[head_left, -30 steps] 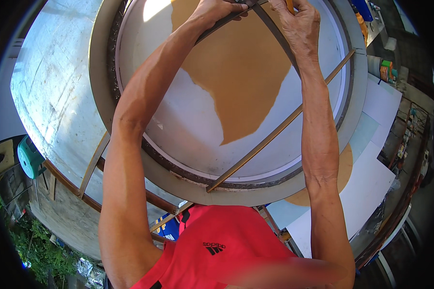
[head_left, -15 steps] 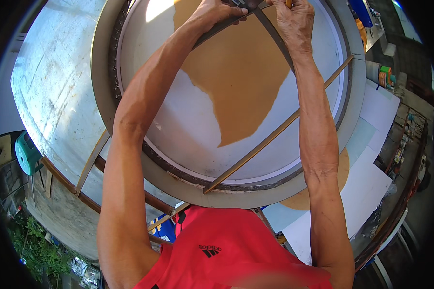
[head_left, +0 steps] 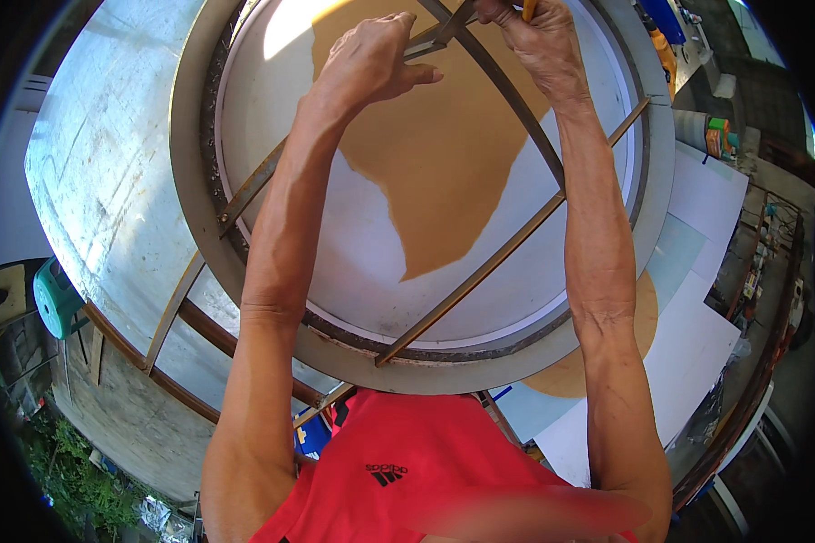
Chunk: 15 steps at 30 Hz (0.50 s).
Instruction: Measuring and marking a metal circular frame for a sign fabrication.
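Note:
My left hand (head_left: 364, 63) lies over a flat metal strip (head_left: 254, 185) with fingers stretched and the thumb held apart. That strip runs from the left rim of a large round grey frame (head_left: 190, 154) up to a crossing with a second metal strip (head_left: 516, 100). Just right of the crossing, my right hand (head_left: 543, 54) is closed, a slim yellow-orange stick (head_left: 528, 11) showing between its fingers; the upper picture edge cuts off part of the grip. Lower right, a thin brown bar (head_left: 471, 288) spans the frame. Beneath lies a pale round panel with a tan patch (head_left: 435, 163).
A wide, scuffed pale metal surface (head_left: 100, 154) extends to the left. There, a teal stool (head_left: 56, 299) stands near its edge. White sheets (head_left: 661, 362) and a tan disc (head_left: 647, 335) lie at the right. Beyond them is a cluttered rack (head_left: 761, 262).
My left hand has loosened from the strip crossing and drawn back to the left, its thumb now apart. My right hand stays near the crossing. The view has shifted slightly.

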Each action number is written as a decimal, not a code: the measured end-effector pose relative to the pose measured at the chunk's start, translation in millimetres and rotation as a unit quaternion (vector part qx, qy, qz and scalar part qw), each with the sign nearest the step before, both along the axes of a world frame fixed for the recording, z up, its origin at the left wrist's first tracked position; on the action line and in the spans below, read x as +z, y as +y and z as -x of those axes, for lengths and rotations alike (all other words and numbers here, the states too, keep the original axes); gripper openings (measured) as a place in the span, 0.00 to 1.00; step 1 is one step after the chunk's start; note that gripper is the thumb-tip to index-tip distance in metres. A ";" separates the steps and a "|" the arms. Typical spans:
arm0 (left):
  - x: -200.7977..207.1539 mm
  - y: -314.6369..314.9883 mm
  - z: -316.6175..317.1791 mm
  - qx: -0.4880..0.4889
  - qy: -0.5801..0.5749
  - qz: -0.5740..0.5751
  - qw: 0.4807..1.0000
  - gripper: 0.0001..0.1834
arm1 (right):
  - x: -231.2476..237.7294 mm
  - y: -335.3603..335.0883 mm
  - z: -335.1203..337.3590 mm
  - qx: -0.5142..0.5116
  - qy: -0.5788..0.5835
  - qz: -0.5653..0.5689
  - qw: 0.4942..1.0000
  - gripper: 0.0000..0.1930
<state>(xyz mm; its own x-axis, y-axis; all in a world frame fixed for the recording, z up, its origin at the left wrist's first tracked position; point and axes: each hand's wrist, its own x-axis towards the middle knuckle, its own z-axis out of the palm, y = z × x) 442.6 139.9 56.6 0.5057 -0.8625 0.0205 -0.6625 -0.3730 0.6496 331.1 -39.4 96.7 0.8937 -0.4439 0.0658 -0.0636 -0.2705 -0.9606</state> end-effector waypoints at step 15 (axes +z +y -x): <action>-59.2 -30.7 25.4 0.050 -0.157 0.005 0.986 0.25 | -20.5 -34.2 -15.9 0.059 0.025 0.057 0.996 0.04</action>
<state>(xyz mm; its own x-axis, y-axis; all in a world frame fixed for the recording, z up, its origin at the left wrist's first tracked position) 417.2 109.1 -2.6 0.5557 -0.8074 0.1983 -0.7919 -0.4413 0.4221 347.1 -73.6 76.1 0.9425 -0.3278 0.0645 -0.0712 -0.3856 -0.9199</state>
